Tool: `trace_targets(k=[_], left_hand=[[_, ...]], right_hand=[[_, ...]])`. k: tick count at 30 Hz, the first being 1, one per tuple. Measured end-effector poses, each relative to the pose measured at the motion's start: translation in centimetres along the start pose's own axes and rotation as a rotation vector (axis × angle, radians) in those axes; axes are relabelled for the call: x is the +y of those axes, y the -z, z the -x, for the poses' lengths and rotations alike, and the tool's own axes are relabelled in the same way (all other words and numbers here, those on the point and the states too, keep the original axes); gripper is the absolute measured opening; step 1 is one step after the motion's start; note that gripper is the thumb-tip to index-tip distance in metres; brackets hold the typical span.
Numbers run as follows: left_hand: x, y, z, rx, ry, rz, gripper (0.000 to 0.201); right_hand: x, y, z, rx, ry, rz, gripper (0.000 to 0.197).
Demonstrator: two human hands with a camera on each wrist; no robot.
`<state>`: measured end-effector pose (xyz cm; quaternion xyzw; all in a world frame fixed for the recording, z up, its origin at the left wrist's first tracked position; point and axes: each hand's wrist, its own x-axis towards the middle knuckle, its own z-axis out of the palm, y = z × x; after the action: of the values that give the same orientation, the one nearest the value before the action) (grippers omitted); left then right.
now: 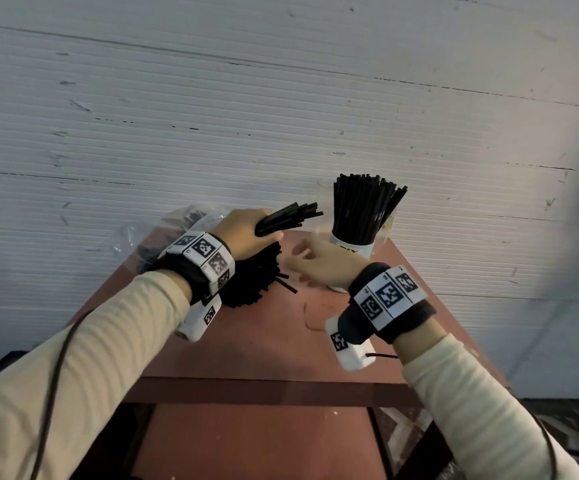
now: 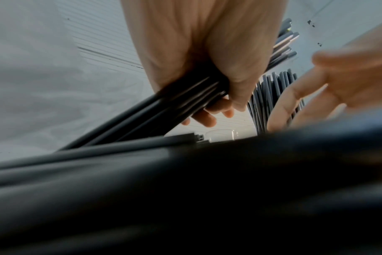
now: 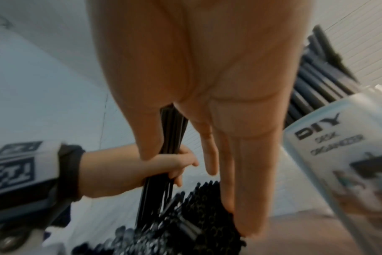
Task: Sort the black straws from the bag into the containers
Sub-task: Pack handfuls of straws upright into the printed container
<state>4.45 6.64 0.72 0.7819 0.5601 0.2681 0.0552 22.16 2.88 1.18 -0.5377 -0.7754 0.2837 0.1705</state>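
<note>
A: Start with the big things. What's on the bench (image 1: 267, 344)?

B: A red-brown bench against a ribbed white wall. At its far left lies the clear plastic bag (image 1: 149, 237) with black straws spilling out in a pile (image 1: 253, 282). At the far right stands a container (image 1: 352, 245) with "DIY" printed on it, already packed with upright straws (image 1: 364, 206).

A: And the hands?

B: The left hand (image 1: 246, 233) is closed around a small bundle of straws (image 1: 289, 218), lifted clear of the pile, tips pointing toward the container. The right hand (image 1: 319, 266) holds nothing; its fingers are stretched out, reaching toward the pile and the bundle.

A: So which step?

B: Mid-transfer, I'd say: a fresh bundle is out of the bag. Next it likely needs squaring up with the free hand, then standing upright in a container. That one looks crowded, so another may be needed.
</note>
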Motion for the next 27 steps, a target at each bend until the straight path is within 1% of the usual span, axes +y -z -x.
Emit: trace_targets(k=[1, 3, 4, 6, 9, 12, 14, 15, 17, 20, 23, 25, 27], left_hand=[[0.0, 0.0, 0.0, 0.002, 0.002, 0.004, 0.016], [0.0, 0.1, 0.1, 0.002, 0.000, 0.008, 0.018], [0.0, 0.1, 0.1, -0.002, 0.002, 0.006, 0.020], [0.1, 0.3, 0.3, -0.013, 0.014, -0.003, 0.021], [0.1, 0.8, 0.8, -0.030, 0.015, -0.030, 0.024], [0.1, 1.2, 1.3, -0.053, -0.029, 0.006, 0.022], [0.2, 1.4, 1.6, -0.052, -0.058, 0.001, 0.024], [0.3, 1.4, 1.6, -0.052, -0.069, 0.013, 0.026], [0.8, 1.6, 1.7, -0.037, -0.065, 0.068, 0.025], [1.8, 2.0, 1.6, 0.021, -0.044, 0.220, 0.019], [3.9, 2.8, 1.6, 0.064, -0.072, 0.385, 0.027], [5.7, 2.9, 1.5, 0.060, -0.082, 0.483, 0.030], [7.4, 2.2, 1.6, 0.010, -0.091, 0.560, 0.037]], right_hand=[[-0.5, -0.5, 0.0, -0.055, -0.014, 0.024, 0.046], [-1.3, -1.4, -0.2, -0.125, -0.015, -0.053, 0.021], [-1.4, -1.8, -0.5, -0.123, 0.004, -0.090, 0.019], [-1.2, -2.1, -1.2, -0.025, 0.049, -0.084, 0.015], [-0.7, -1.2, -1.4, 0.199, 0.107, -0.106, 0.003], [-0.3, 0.3, -1.1, 0.408, 0.151, -0.166, 0.010], [-0.3, 1.3, -1.0, 0.492, 0.185, -0.226, 0.012], [-0.4, 1.8, -0.9, 0.511, 0.211, -0.253, 0.015], [-0.8, 2.6, -0.6, 0.510, 0.290, -0.288, 0.025], [-1.9, 3.9, 0.7, 0.455, 0.428, -0.306, 0.036], [-3.5, 5.8, 2.6, 0.440, 0.527, -0.327, 0.046], [-4.7, 6.8, 3.8, 0.478, 0.608, -0.371, 0.045], [-5.6, 7.2, 4.5, 0.514, 0.677, -0.363, 0.041]])
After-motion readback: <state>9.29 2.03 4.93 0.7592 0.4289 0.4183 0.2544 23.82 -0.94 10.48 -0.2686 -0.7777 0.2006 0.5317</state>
